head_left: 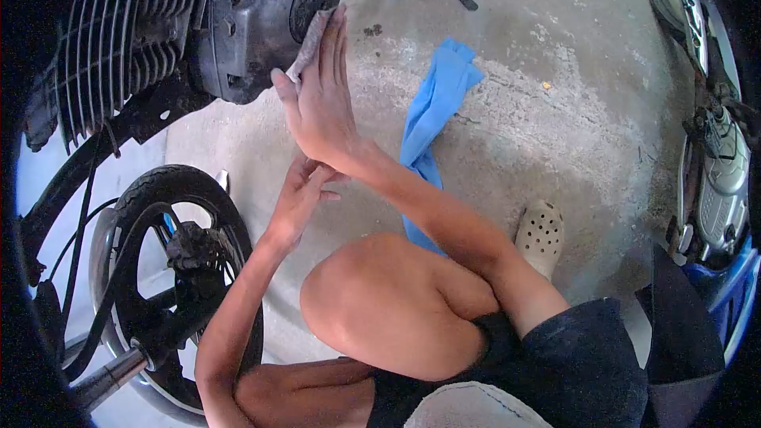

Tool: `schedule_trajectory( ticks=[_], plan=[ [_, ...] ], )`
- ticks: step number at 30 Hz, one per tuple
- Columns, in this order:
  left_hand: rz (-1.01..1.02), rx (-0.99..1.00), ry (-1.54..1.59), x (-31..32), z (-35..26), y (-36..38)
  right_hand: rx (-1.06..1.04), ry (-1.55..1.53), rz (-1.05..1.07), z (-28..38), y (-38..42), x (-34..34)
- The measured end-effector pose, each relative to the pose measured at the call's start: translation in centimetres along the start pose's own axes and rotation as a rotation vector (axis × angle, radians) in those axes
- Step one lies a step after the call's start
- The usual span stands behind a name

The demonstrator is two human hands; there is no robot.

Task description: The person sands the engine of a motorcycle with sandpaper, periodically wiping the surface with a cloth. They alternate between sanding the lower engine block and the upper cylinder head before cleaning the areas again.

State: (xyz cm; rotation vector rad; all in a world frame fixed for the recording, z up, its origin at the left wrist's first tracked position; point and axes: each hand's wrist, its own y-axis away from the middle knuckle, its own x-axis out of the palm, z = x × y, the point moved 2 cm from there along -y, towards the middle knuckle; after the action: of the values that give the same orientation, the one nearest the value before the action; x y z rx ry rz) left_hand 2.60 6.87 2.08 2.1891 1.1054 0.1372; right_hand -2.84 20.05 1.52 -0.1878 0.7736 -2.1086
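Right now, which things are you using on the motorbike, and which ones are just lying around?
In use:
- right hand, flat, pressing a small grey cloth to the engine cover
- left hand, touching the right wrist

Lying about:
- blue rag on the concrete floor
- front wheel
- second motorbike at the right edge

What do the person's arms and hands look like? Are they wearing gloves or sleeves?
No gloves and no sleeves. Both arms are bare from the shoulder down. The left hand and right hand are bare too, with no rings, watch or bands showing.
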Motion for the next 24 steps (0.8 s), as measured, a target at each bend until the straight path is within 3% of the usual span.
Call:
schedule_trajectory(
  ticks=[3, 11, 12, 17, 19, 21, 23, 24],
  plan=[
    [0.0, 0.06, -0.061, -0.2, 1.0, -0.4, -0.014, -0.064, -0.09, 0.0, -1.6, 0.1],
    [-0.088, 0.004, 0.019, -0.8, 1.3, -0.8, -0.047, 0.077, -0.024, 1.1, -0.8, -0.3],
    [-0.085, -0.003, 0.029, -0.4, 0.7, -0.5, -0.041, 0.043, -0.116, 1.4, -3.0, -0.7],
    [-0.084, 0.04, 0.062, -0.5, 0.3, 0.0, -0.029, 0.061, -0.076, 1.4, -1.6, -1.7],
    [-0.109, 0.039, 0.066, -0.4, -0.1, 0.0, -0.058, 0.189, 0.039, 1.8, -1.1, -2.3],
    [-0.109, 0.014, 0.103, -0.1, 0.1, 0.3, -0.048, 0.137, -0.026, 1.6, -3.4, -1.6],
    [-0.1, 0.009, 0.096, -0.3, 0.7, 0.7, 0.116, -0.082, -0.139, 2.3, -4.7, -1.8],
    [-0.082, 0.04, 0.085, -0.4, 0.4, 0.6, 0.08, -0.081, -0.115, 2.7, -3.8, -1.8]
  ],
)
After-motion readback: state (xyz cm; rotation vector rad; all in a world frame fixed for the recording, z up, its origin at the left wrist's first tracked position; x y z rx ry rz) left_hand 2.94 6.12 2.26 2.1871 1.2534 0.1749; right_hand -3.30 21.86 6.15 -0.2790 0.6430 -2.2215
